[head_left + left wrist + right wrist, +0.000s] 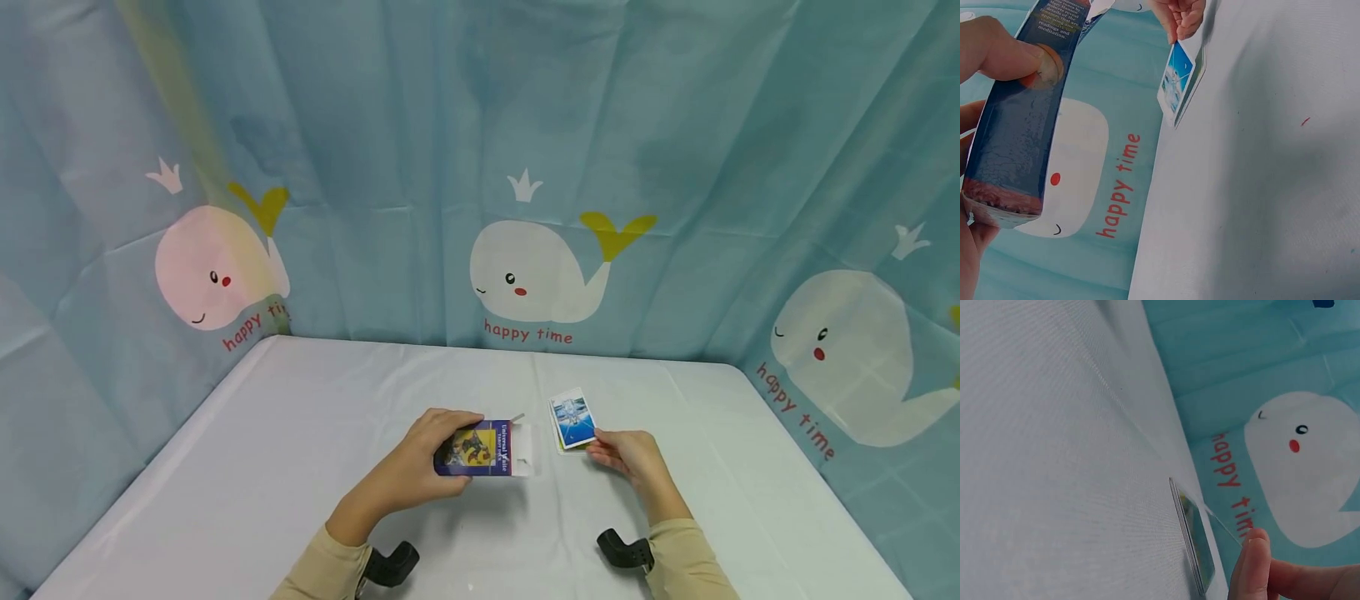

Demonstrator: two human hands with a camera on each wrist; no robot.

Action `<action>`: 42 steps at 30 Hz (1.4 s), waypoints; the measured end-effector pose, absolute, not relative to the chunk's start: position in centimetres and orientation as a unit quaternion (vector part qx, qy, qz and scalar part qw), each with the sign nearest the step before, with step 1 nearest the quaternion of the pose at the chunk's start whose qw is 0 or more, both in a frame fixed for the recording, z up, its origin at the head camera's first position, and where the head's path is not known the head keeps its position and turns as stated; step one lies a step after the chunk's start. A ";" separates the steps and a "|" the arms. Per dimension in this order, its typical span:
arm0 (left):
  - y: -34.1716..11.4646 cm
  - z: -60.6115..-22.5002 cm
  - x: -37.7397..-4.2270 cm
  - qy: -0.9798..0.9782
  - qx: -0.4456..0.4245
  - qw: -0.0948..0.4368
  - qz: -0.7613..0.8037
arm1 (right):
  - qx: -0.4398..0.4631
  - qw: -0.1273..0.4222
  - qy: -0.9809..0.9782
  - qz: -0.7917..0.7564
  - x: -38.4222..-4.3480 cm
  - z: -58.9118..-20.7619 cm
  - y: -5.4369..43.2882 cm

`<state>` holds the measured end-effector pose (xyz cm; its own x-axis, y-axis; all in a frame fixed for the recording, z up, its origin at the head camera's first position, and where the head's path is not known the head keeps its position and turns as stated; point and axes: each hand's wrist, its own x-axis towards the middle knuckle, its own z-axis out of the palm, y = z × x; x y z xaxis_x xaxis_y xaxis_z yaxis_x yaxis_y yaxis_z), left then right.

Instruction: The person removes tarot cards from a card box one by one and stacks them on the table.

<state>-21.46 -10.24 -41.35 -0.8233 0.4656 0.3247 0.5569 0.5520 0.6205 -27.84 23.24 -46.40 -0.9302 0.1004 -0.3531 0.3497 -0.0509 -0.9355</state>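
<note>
My left hand (411,467) grips a dark blue tarot card box (472,450) from its left side, thumb below and fingers above, holding it over the table. The box lies sideways, and its white flap end (523,454) stands open to the right. In the left wrist view the thumb presses the narrow side of the box (1013,137). With thumb and fingers, my right hand (636,460) pinches the lower corner of a blue picture card (573,419). Just under that card lies a small stack of cards (1192,540), mostly hidden from the head view.
A white cloth covers the table (315,433). Behind it and at both sides hangs a light blue curtain (390,275) with whale prints. Black wrist mounts (392,565) stick out from both sleeves.
</note>
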 end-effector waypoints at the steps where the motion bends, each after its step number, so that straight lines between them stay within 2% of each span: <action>1: -10.2 -41.3 -21.4 -0.879 -0.290 0.062 -0.374 | 0.162 0.089 0.682 -0.707 -27.8 -46.4 23.2; 14: -10.3 -41.6 -21.5 -0.880 -0.294 0.060 -0.368 | 0.156 0.098 0.696 -0.694 -27.8 -46.5 23.4; 26: -10.2 -41.4 -21.4 -0.882 -0.287 0.060 -0.369 | 0.173 0.073 0.772 -0.607 -27.6 -47.0 23.1; 42: -10.2 -41.5 -21.5 -0.882 -0.288 0.057 -0.369 | 0.159 0.071 0.824 -0.540 -27.9 -47.5 23.0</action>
<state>-21.48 -10.22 -41.54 -0.8277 0.4654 0.3136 0.5501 0.5621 0.6176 -27.86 23.02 -47.49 -0.9394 0.1850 -0.2885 0.3383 0.3664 -0.8667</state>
